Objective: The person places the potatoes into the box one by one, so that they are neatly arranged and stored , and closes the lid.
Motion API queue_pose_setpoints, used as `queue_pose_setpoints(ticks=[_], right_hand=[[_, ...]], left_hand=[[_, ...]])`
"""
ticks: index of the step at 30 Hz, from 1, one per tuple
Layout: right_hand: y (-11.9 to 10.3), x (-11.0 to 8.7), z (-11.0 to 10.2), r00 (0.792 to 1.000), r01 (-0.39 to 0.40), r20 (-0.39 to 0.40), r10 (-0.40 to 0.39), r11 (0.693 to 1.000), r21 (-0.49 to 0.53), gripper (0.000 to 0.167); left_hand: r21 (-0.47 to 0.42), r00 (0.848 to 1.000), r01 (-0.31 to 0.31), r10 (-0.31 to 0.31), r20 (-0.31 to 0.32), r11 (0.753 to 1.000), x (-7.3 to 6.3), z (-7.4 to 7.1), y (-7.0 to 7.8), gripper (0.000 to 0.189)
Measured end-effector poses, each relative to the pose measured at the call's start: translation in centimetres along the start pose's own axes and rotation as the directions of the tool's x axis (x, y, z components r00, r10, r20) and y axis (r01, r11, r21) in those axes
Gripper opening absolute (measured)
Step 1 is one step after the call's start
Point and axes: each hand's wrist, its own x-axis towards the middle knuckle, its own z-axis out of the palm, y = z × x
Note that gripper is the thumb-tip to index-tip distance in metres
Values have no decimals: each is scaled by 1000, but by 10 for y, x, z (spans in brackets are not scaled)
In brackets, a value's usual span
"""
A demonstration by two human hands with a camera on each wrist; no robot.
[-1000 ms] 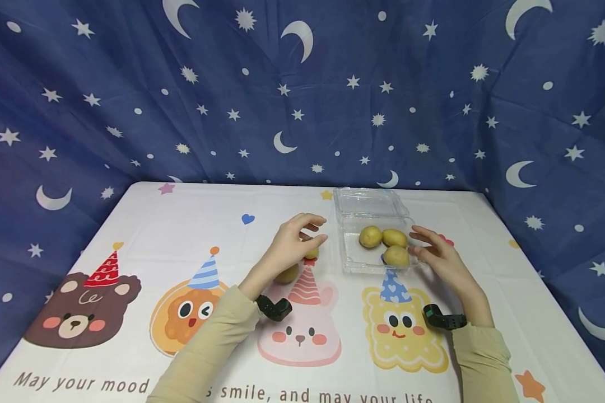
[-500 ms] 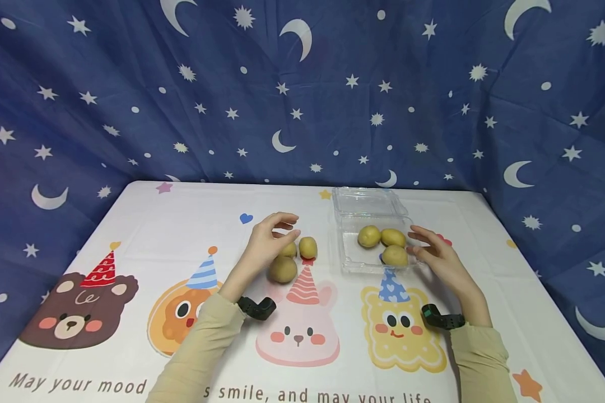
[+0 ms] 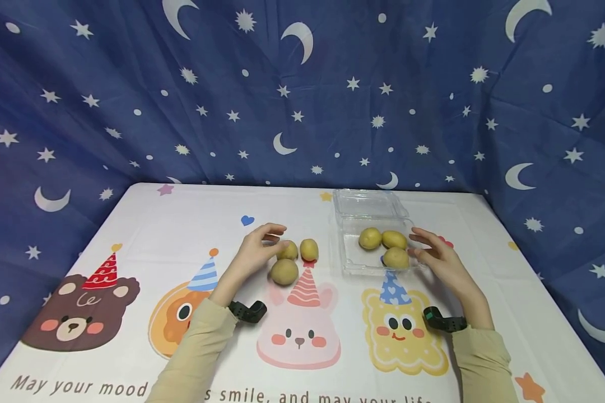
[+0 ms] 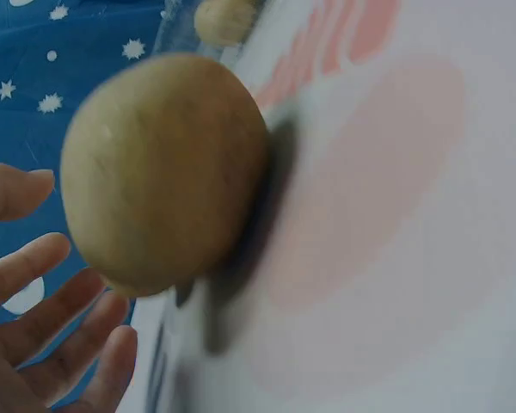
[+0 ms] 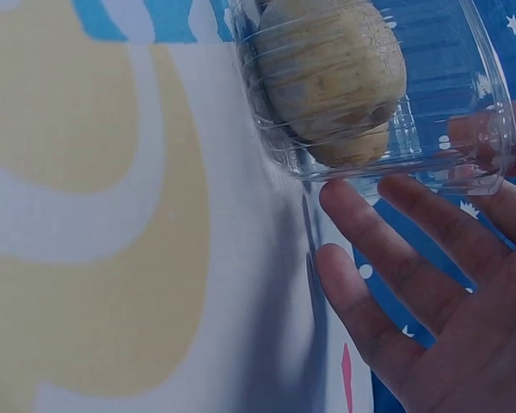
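Left hand: the left hand (image 3: 257, 247) is spread, its fingers apart with nothing gripped; whether its thumb touches a potato I cannot tell.
Beside that hand: three potatoes lie on the tablecloth: a large front potato (image 3: 284, 272), a rear potato (image 3: 287, 250) just behind it, partly covered by the thumb, and an upright-looking potato (image 3: 309, 249) to the right.
Right hand: the right hand (image 3: 437, 253) is spread too, fingertips at the right side of the clear container; how firmly they touch it I cannot tell.
Clear container: the clear container (image 3: 352, 256) sits open on the table, its lid (image 3: 370, 204) folded back toward the curtain.
Inside it: three more potatoes group together, a left one (image 3: 370, 238), a right one (image 3: 394, 239) and a near one (image 3: 396, 258).
Wrists: black bands (image 3: 248, 312) and beige sleeves (image 3: 194, 352) on both arms.
Tablecloth: the white tablecloth (image 3: 191, 215) shows a bear (image 3: 83, 319), a rabbit (image 3: 299, 352) and lettering.
Curtain: the blue curtain (image 3: 222, 67) behind carries moons and stars.
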Motion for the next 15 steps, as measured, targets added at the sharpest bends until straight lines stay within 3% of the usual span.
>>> queue_pose_setpoints(ticks=[6, 15], right_hand=[[1, 0, 0, 1000, -9, -2, 9, 1000, 2, 52], [1, 1, 1, 1000, -11, 4, 11, 1000, 6, 53]], left_hand=[[-33, 995, 75, -73, 64, 997, -1, -3, -10, 43], [-118, 986, 74, -54, 158, 990, -1, -9, -20, 50]])
